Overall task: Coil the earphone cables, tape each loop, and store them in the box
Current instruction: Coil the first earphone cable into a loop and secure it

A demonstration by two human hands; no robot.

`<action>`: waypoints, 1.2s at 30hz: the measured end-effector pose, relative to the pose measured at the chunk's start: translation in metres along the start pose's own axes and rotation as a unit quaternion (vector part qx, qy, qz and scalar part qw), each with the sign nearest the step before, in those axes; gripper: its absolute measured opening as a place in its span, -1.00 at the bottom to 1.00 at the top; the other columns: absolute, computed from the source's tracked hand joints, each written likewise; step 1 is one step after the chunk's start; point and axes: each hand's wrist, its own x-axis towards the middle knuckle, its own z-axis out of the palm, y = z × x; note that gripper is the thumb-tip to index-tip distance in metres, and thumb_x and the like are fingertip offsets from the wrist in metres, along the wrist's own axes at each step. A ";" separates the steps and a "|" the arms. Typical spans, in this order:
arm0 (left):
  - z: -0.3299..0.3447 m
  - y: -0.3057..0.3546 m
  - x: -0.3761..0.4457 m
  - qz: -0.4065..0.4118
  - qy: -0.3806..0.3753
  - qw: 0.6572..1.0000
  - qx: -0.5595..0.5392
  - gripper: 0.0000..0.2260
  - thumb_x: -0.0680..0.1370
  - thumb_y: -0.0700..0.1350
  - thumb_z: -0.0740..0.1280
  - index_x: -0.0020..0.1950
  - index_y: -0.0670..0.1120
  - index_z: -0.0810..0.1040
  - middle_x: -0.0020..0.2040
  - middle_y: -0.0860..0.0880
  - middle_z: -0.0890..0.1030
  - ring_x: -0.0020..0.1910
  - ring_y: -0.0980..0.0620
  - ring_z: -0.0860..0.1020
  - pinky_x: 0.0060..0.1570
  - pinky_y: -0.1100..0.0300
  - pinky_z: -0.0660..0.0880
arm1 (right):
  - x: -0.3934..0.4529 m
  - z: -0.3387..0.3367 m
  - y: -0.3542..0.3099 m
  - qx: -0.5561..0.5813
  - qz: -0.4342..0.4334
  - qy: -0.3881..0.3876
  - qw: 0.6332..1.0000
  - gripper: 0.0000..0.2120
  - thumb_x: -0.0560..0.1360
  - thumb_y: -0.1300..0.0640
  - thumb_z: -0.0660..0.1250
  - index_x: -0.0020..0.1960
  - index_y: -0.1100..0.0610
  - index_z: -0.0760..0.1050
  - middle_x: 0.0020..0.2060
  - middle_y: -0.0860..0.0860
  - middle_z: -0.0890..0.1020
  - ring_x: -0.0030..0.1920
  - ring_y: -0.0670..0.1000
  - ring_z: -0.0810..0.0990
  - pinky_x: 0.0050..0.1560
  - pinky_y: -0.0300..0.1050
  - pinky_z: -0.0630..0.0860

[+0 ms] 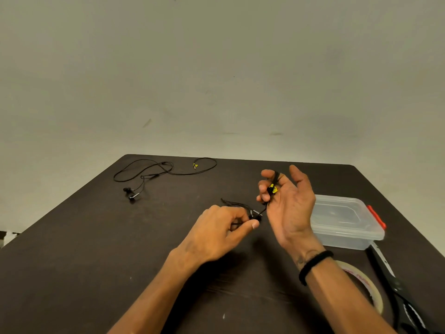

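My right hand (287, 203) is raised palm up over the middle of the table, with a black earphone cable (273, 186) wound around its fingers; a yellow tag shows on the coil. My left hand (221, 231) pinches the loose end of that cable, near its earbuds (255, 214), just left of the right hand. A second black earphone set (154, 173) lies uncoiled at the far left of the table. The clear plastic box (346, 222) with a red latch stands to the right, lid on.
A roll of clear tape (366, 285) lies at the near right, partly under my right forearm. Black scissors (395, 288) lie along the right edge beside it. The dark table (96, 249) ends at a pale wall.
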 end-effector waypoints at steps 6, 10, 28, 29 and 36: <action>-0.015 -0.001 0.002 0.030 0.115 0.991 -0.070 -0.72 0.62 0.15 0.38 -0.20 0.03 0.57 -0.45 -0.01 0.47 -0.48 0.10 0.36 -0.41 0.15 0.34 | -0.009 0.009 0.011 -0.222 -0.014 -0.032 0.974 -0.30 0.53 -0.45 0.10 0.11 0.16 0.60 -0.21 0.07 0.51 -0.19 0.03 0.40 -0.02 0.04 0.38; -0.021 0.005 0.000 0.060 0.153 0.984 -0.061 -0.81 0.63 0.08 0.41 -0.19 0.19 0.57 -0.43 0.10 0.52 -0.47 0.07 0.45 -0.41 0.16 0.38 | -0.017 0.015 0.020 -0.332 -0.040 -0.087 0.938 -0.32 0.51 -0.56 0.04 0.07 -0.01 0.58 -0.15 0.12 0.56 -0.09 0.16 0.52 0.17 0.28 0.48; -0.022 -0.006 0.002 0.021 0.235 0.965 -0.117 -0.83 0.64 0.02 0.41 -0.11 0.00 0.67 -0.46 0.06 0.48 -0.51 0.10 0.36 -0.48 0.18 0.33 | -0.027 0.017 0.019 -0.468 -0.075 -0.136 0.870 -0.39 0.62 -0.46 -0.08 -0.06 0.00 0.47 -0.22 0.15 0.52 -0.24 0.04 0.47 -0.13 0.05 0.47; -0.022 -0.007 0.002 0.017 0.238 0.964 -0.117 -0.83 0.63 0.02 0.41 -0.11 0.00 0.67 -0.46 0.05 0.48 -0.51 0.11 0.36 -0.48 0.17 0.33 | -0.027 0.017 0.019 -0.470 -0.074 -0.132 0.870 -0.46 0.65 -0.42 -0.08 -0.09 -0.08 0.48 -0.25 0.04 0.53 -0.26 -0.07 0.46 -0.15 -0.04 0.46; -0.024 -0.011 0.003 -0.008 0.263 0.957 -0.122 -0.81 0.62 0.05 0.42 -0.14 0.00 0.64 -0.44 -0.02 0.48 -0.48 0.06 0.37 -0.46 0.14 0.34 | -0.023 0.016 0.017 -0.452 -0.023 -0.130 0.882 -0.24 0.64 -0.44 -0.16 -0.17 0.08 0.58 -0.40 -0.12 0.51 -0.30 -0.09 0.46 -0.09 -0.04 0.42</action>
